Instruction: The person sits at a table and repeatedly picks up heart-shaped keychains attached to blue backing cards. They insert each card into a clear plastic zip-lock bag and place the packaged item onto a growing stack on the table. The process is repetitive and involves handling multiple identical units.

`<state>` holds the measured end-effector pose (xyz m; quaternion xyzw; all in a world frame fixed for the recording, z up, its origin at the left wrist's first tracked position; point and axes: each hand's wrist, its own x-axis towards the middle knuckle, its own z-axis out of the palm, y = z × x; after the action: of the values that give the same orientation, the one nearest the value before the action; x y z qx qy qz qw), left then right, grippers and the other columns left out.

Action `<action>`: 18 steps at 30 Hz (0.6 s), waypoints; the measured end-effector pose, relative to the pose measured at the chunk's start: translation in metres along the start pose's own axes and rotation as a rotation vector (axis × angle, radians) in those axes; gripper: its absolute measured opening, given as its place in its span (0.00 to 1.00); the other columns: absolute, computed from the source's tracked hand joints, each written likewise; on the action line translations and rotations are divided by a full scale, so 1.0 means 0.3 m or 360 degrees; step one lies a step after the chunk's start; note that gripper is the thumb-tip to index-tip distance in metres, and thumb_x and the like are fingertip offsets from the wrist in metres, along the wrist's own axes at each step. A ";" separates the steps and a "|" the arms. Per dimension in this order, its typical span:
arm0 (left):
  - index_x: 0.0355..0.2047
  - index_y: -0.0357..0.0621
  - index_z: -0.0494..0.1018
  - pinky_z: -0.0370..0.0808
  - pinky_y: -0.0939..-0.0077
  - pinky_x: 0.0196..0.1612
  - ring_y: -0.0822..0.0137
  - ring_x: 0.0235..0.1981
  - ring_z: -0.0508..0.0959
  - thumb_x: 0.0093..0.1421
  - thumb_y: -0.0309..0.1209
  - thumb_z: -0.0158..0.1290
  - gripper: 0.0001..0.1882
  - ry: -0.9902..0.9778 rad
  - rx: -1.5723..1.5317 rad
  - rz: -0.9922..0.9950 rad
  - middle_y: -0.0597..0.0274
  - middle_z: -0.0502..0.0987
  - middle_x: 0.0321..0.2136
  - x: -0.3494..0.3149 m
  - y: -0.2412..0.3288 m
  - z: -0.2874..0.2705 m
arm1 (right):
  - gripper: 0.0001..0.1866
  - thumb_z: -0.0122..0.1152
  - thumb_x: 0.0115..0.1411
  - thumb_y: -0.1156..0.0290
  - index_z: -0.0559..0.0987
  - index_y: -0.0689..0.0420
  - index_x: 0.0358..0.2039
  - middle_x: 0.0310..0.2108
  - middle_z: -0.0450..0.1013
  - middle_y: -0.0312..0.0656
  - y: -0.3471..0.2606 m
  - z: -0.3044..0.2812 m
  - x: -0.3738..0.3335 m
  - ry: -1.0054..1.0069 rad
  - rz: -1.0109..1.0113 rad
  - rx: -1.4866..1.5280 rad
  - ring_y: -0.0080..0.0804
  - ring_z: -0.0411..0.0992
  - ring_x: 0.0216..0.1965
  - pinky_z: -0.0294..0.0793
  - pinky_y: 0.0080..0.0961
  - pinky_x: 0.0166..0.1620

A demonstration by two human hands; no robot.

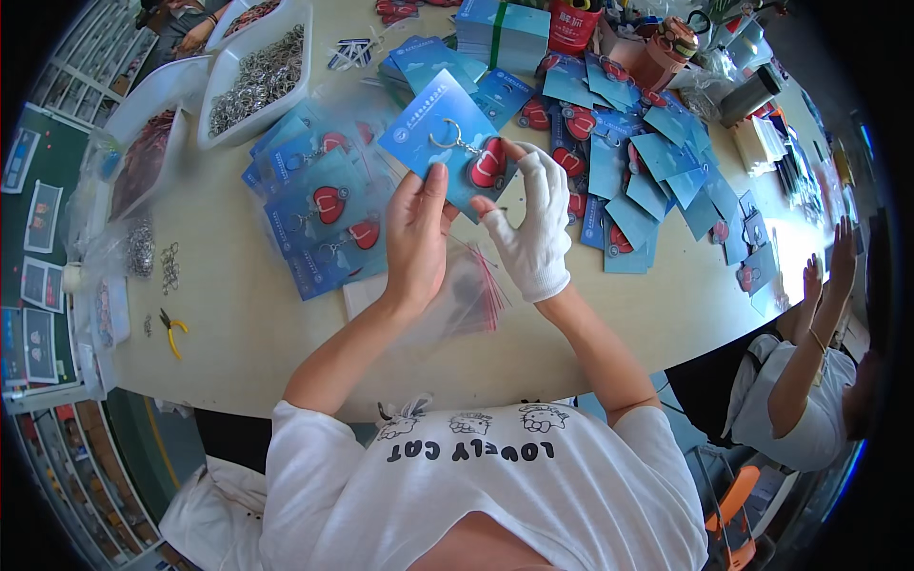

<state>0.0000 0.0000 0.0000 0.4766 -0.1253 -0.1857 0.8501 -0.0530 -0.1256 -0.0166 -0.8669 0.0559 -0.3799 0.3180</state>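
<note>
My bare left hand [419, 233] holds a blue printed card [419, 119] up over the table, thumb on its front. On the card lies a keychain with a metal split ring, a short chain and a red oval charm [488, 164]. My right hand [535, 224], in a white glove with bare thumb and index fingertips, grips the card's right side around the charm. Below my hands lie clear plastic bags [457, 290] with red edge strips. Left of them, several bagged cards with red keychains [328, 205] lie overlapping.
A heap of carded keychains [633, 157] spreads to the right. A banded card stack [502, 33] stands at the back. White bins, one with metal rings [259, 84], line the left, with yellow-handled pliers [174, 333] nearer. Another person [800, 381] sits at the right.
</note>
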 end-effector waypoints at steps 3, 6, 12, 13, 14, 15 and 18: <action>0.38 0.46 0.72 0.71 0.75 0.47 0.78 0.39 0.73 0.68 0.36 0.46 0.09 0.0055 -0.0019 0.0037 0.69 0.76 0.38 -0.011 -0.004 0.015 | 0.32 0.72 0.46 0.69 0.69 0.57 0.52 0.46 0.69 0.42 0.003 0.014 0.007 0.0071 0.0148 0.0148 0.38 0.67 0.48 0.64 0.34 0.50; 0.38 0.47 0.72 0.71 0.75 0.47 0.78 0.39 0.74 0.68 0.36 0.46 0.08 0.0026 -0.0099 0.0066 0.69 0.76 0.38 -0.014 -0.026 0.002 | 0.27 0.68 0.47 0.78 0.70 0.59 0.49 0.42 0.71 0.41 -0.022 0.014 0.026 0.0155 0.0465 0.0549 0.35 0.68 0.44 0.67 0.29 0.45; 0.42 0.45 0.72 0.72 0.74 0.49 0.74 0.44 0.76 0.68 0.35 0.47 0.09 0.0186 -0.0433 -0.0091 0.66 0.77 0.43 -0.014 -0.010 0.017 | 0.18 0.62 0.44 0.88 0.71 0.55 0.33 0.35 0.75 0.39 0.076 -0.014 0.029 0.0425 -0.0452 0.0149 0.38 0.69 0.41 0.67 0.33 0.44; 0.43 0.45 0.72 0.72 0.75 0.50 0.73 0.44 0.76 0.68 0.35 0.47 0.10 0.0164 -0.0480 -0.0120 0.66 0.77 0.43 -0.015 -0.010 0.010 | 0.18 0.62 0.44 0.89 0.71 0.55 0.33 0.36 0.75 0.39 0.080 -0.025 0.029 0.0419 -0.0617 0.0031 0.39 0.69 0.40 0.67 0.34 0.43; 0.44 0.44 0.72 0.72 0.75 0.50 0.73 0.45 0.76 0.68 0.35 0.47 0.11 0.0140 -0.0529 -0.0148 0.65 0.77 0.44 -0.016 -0.009 0.004 | 0.18 0.63 0.44 0.88 0.71 0.55 0.33 0.36 0.74 0.39 0.074 -0.037 0.028 0.0362 -0.0672 -0.0010 0.40 0.70 0.40 0.68 0.34 0.43; 0.44 0.44 0.71 0.72 0.75 0.50 0.73 0.44 0.76 0.67 0.34 0.48 0.10 0.0121 -0.0505 -0.0144 0.65 0.77 0.43 -0.020 -0.009 0.000 | 0.18 0.63 0.44 0.88 0.71 0.54 0.33 0.37 0.74 0.39 0.065 -0.050 0.021 0.0306 -0.0720 -0.0051 0.40 0.70 0.39 0.68 0.35 0.43; 0.45 0.42 0.71 0.72 0.77 0.49 0.74 0.43 0.77 0.65 0.28 0.50 0.09 0.0092 -0.0376 -0.0102 0.64 0.77 0.42 -0.028 -0.013 -0.006 | 0.15 0.64 0.48 0.81 0.72 0.56 0.36 0.39 0.73 0.39 0.084 -0.062 0.004 0.0134 -0.0787 -0.0151 0.38 0.70 0.39 0.68 0.32 0.43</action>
<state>-0.0076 0.0032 -0.0047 0.3819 -0.0627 -0.2123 0.8973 -0.0614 -0.1554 -0.0213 -0.8516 -0.1268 -0.4787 0.1718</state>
